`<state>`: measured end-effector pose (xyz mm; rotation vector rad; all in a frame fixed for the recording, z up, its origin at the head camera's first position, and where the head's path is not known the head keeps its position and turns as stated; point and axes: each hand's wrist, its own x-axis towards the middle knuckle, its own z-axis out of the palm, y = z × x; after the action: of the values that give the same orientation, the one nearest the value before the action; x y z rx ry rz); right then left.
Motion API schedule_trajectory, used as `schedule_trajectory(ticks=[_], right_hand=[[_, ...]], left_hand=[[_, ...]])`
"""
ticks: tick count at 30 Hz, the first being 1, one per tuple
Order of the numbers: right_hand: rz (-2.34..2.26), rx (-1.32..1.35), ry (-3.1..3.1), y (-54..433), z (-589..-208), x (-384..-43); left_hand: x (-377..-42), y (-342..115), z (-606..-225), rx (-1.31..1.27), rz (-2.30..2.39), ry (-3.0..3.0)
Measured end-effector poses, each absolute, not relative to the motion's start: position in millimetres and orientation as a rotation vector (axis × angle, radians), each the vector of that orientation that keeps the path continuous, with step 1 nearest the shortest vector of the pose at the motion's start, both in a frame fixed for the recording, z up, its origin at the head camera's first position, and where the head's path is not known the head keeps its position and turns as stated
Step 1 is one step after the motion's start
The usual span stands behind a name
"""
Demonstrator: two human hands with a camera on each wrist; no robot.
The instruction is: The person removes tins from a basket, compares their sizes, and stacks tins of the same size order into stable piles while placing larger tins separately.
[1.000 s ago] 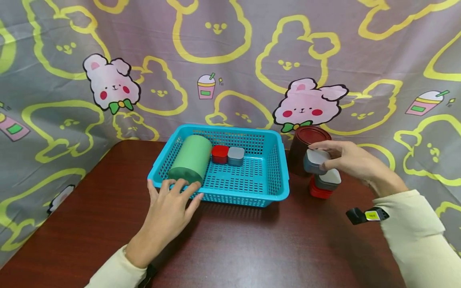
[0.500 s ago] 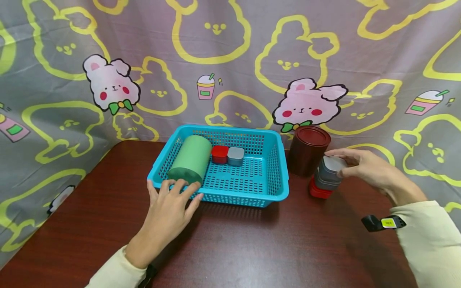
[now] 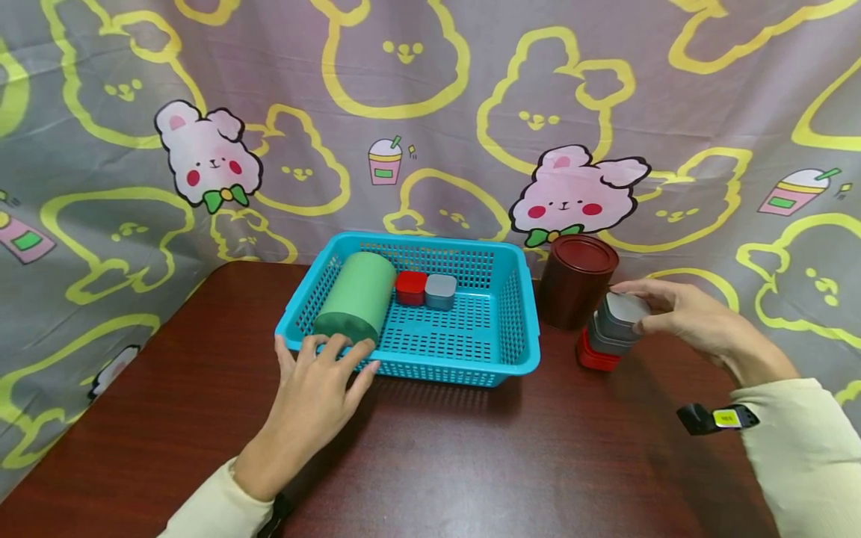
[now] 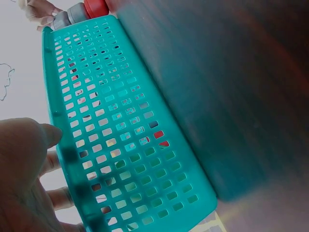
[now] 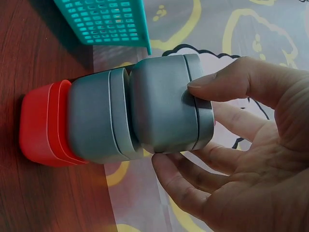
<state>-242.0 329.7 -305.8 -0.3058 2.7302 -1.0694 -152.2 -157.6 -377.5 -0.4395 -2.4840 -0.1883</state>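
Observation:
My right hand [image 3: 699, 325] pinches a small grey lidded box [image 5: 166, 104], thumb on one side and fingers on the other. This box sits slightly offset and tilted on a second grey box [image 5: 96, 116], which stands on a red box [image 5: 46, 123]. My left hand [image 3: 312, 396] holds the front rim of a turquoise perforated basket [image 4: 125, 125], fingers over the rim and thumb on the outer side. Inside the basket lie a green cylinder [image 3: 359, 291], a red box [image 3: 411, 288] and a grey box [image 3: 440, 291].
A dark red lidded canister [image 3: 577, 280] stands close behind the stack, right of the basket. Behind everything hangs a patterned cloth [image 3: 430, 149]. The dark wooden table [image 3: 471, 456] stretches in front of the basket.
My right hand has carried the grey box rightward onto the second grey box, and has barely moved in the last half second. My left hand and the basket have stayed in place.

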Motion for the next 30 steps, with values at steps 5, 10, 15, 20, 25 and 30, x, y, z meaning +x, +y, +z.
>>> schedule_trajectory(ticks=[5, 10, 15, 20, 25, 30], right_hand=[[-1.124, -0.318, 2.706, 330, -308, -242], [-1.109, -0.376, 2.753, 329, -303, -240], [-1.082, -0.343, 2.769, 319, -288, -236], [-1.119, -0.317, 2.755, 298, -271, -233], [-1.143, -0.324, 2.74, 272, -257, -235], [-1.234, -0.364, 2.719, 241, -248, -242]], left_hand=[[-152, -157, -378, -0.432, -0.19, -2.492], [-152, -158, -379, -0.435, -0.196, -2.495], [-154, -158, -380, -0.434, -0.199, -2.502], [-154, -158, -379, -0.433, -0.204, -2.507], [-154, -157, -379, -0.434, -0.199, -2.498], [-154, -158, -379, -0.429, -0.201, -2.505]])
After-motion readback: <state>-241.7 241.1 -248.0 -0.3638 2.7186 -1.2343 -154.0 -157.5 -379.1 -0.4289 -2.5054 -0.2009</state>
